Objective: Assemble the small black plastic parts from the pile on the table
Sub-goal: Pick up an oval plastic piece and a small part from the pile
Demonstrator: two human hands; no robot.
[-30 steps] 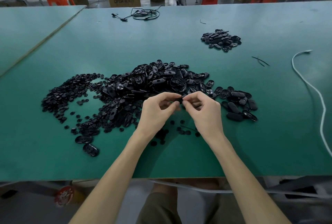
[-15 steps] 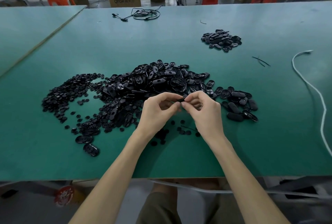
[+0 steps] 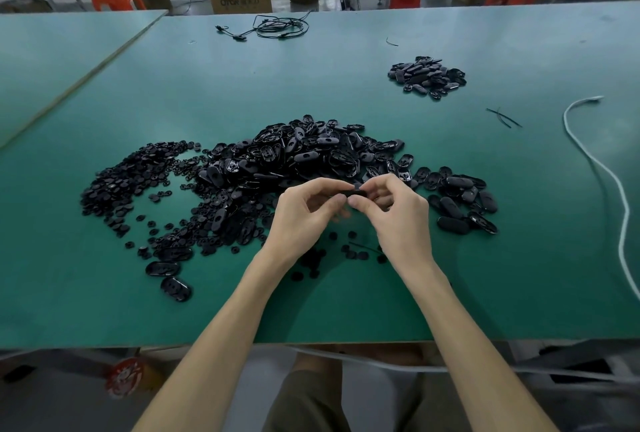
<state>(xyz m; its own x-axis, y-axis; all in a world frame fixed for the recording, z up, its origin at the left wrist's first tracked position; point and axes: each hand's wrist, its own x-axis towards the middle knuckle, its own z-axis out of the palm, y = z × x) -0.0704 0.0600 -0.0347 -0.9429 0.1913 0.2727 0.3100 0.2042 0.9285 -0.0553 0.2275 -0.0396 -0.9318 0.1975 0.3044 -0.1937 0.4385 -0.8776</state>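
above the pile [image 3: 298,161], left hand [image 3: 304,215] and right hand [image 3: 398,215] pinch one black part [image 3: 356,192].

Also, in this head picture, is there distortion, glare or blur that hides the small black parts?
Head view: wide-angle lens bows the table edges; light is soft, no harsh glare, faint arm shadows on the green top; the pile reads as one dark mass; the part pinched by left hand and right hand is mostly hidden.

Forearms bare, converging. Left hand [image 3: 304,215] and right hand [image 3: 398,213] meet fingertip to fingertip (fingers curled), pinching one small black part [image 3: 358,192].
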